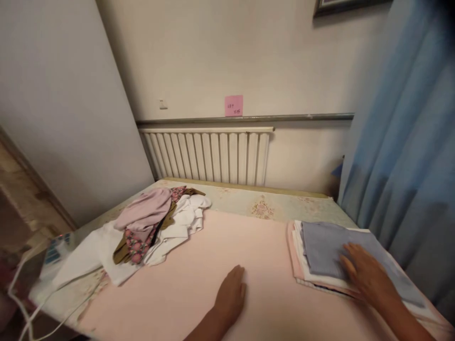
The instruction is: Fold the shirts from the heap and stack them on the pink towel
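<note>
My right hand [364, 271] lies flat on a folded grey-blue garment [322, 246], fingers stretched out and holding nothing. That garment tops a neat stack of folded clothes [297, 258], with white, pink and striped layers showing below. Near the middle, my left hand [232, 294] is over the pink cloth [263, 265] spread on the table, open with its fingers extended and nothing seen in them. Whether it touches the cloth is hard to tell. A loose heap of clothes at the left includes a mauve piece [147, 210], a floral piece [137, 246] and white pieces [177, 232].
Under the pink cloth is a flowered table cover [263, 207]. A white radiator [213, 156] stands against the back wall. Blue curtains [401, 156] hang at the right. White cables [21, 303] trail past the left corner, and a pink note [233, 105] is on the wall.
</note>
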A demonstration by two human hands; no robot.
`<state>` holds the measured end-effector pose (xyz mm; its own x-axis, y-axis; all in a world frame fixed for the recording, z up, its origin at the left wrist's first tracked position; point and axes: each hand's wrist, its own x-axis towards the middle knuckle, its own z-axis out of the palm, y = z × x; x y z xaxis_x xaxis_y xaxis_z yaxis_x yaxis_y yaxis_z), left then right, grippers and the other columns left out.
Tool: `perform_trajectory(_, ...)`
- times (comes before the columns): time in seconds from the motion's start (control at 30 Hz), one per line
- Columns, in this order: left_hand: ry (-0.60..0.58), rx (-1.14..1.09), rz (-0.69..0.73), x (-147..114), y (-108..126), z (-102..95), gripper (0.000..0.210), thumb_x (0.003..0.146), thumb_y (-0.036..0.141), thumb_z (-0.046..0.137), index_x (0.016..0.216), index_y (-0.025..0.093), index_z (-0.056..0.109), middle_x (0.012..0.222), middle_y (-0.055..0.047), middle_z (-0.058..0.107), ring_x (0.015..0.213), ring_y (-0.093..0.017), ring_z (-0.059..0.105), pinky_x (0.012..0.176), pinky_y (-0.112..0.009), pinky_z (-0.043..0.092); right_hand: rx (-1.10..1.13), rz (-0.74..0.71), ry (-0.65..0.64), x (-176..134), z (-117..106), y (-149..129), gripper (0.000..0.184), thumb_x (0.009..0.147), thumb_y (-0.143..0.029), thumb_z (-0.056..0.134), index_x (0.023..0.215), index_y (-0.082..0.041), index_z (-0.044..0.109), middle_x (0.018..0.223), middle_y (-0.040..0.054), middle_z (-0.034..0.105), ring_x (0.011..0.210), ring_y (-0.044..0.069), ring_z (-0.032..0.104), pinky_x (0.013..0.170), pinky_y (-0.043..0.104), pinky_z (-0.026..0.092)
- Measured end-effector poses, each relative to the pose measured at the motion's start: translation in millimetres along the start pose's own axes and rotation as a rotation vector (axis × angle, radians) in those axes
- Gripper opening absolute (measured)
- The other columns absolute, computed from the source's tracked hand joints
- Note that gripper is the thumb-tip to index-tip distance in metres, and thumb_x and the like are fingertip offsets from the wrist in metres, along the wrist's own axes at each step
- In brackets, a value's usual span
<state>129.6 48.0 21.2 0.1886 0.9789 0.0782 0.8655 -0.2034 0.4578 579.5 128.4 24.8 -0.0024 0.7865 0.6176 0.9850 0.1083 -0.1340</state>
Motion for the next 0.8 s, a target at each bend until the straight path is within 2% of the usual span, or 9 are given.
perform_trajectory(0.07,0.083,0.012,-0.066,-32.8,-37.6,-7.6,0.05,0.088,0.031,0.033,0.132,0.018,0.054,0.14,-0.01,0.05,0.131,-0.023,0.045,0.114,-0.043,0.031,0.097,-0.096,-0.004,-26.1,-1.9,-54.0,0.05,0.087,-0.045,0.036,0.113,-0.013,0.063,0.124,0.0173,0.061,0.121,0.031,0.053,0.104,0.048,0.042)
perform_trajectory(0.13,0.129,0.004,-0.138,-62.1,-70.2,-13.8,0.049,0.088,0.034,0.033,0.13,0.021,0.056,0.139,-0.007,0.052,0.129,-0.022,0.048,0.113,-0.041,0.033,0.179,-0.113,-0.019,-59.6,3.2,-110.4,0.046,0.09,-0.042,0.034,0.114,-0.015,0.064,0.119,0.0142,0.065,0.111,0.027,0.061,0.095,0.043,0.051)
perform_trajectory(0.2,0.179,-0.003,-0.198,-85.8,-97.2,-19.6,0.048,0.087,0.035,0.034,0.128,0.025,0.057,0.137,-0.004,0.054,0.128,-0.021,0.048,0.113,-0.04,0.034,0.247,-0.187,-0.019,-94.5,11.3,-164.7,0.041,0.092,-0.039,0.036,0.114,-0.02,0.065,0.119,0.0098,0.066,0.108,0.024,0.064,0.089,0.038,0.056)
perform_trajectory(0.3,0.236,0.001,-0.259,-108.1,-128.2,-28.8,0.048,0.086,0.034,0.034,0.126,0.023,0.059,0.136,-0.004,0.055,0.128,-0.02,0.049,0.113,-0.038,0.034,0.292,-0.381,0.007,-134.9,19.9,-235.0,0.033,0.09,-0.035,0.045,0.111,-0.023,0.067,0.117,0.0074,0.068,0.105,0.023,0.066,0.085,0.034,0.057)
perform_trajectory(0.4,0.281,-0.014,-0.292,-113.9,-150.7,-42.4,0.048,0.085,0.034,0.034,0.123,0.021,0.06,0.134,-0.006,0.058,0.126,-0.019,0.051,0.112,-0.036,0.035,0.323,-0.572,0.06,-153.4,20.3,-284.0,0.028,0.086,-0.025,0.05,0.108,-0.025,0.068,0.116,0.005,0.068,0.106,0.022,0.065,0.087,0.034,0.056)
perform_trajectory(0.53,0.358,-0.026,-0.334,-101.0,-174.0,-74.9,0.047,0.086,0.028,0.034,0.126,0.018,0.054,0.132,-0.008,0.059,0.124,-0.018,0.053,0.11,-0.034,0.037,0.282,-0.64,0.106,-157.6,17.2,-310.8,0.03,0.083,-0.017,0.052,0.11,-0.022,0.066,0.118,0.0057,0.068,0.109,0.021,0.063,0.091,0.032,0.053)
perform_trajectory(0.63,0.472,0.017,-0.35,-80.5,-187.6,-111.2,0.053,0.087,0.026,0.035,0.138,0.012,0.04,0.146,-0.013,0.044,0.137,-0.021,0.036,0.114,-0.039,0.03,0.239,-0.647,0.134,-157.6,18.2,-312.5,0.031,0.082,-0.016,0.051,0.109,-0.022,0.065,0.115,0.0057,0.069,0.107,0.022,0.065,0.088,0.032,0.055)
perform_trajectory(0.7,0.61,0.133,-0.359,-63.7,-194.0,-138.9,0.056,0.088,0.027,0.037,0.14,0.006,0.033,0.15,-0.019,0.034,0.141,-0.023,0.027,0.113,-0.04,0.029,0.223,-0.657,0.138,-157.7,20.1,-311.3,0.031,0.081,-0.015,0.05,0.108,-0.022,0.066,0.113,0.0055,0.07,0.105,0.022,0.066,0.087,0.032,0.056)
perform_trajectory(0.8,0.703,0.326,-0.45,-37.0,-200.8,-177.8,0.06,0.088,0.028,0.042,0.142,0.007,0.027,0.152,-0.021,0.028,0.142,-0.028,0.022,0.11,-0.045,0.031,0.243,-0.656,0.15,-156.5,24.1,-308.8,0.033,0.08,-0.013,0.05,0.108,-0.023,0.066,0.111,0.0053,0.07,0.104,0.021,0.066,0.086,0.031,0.056)
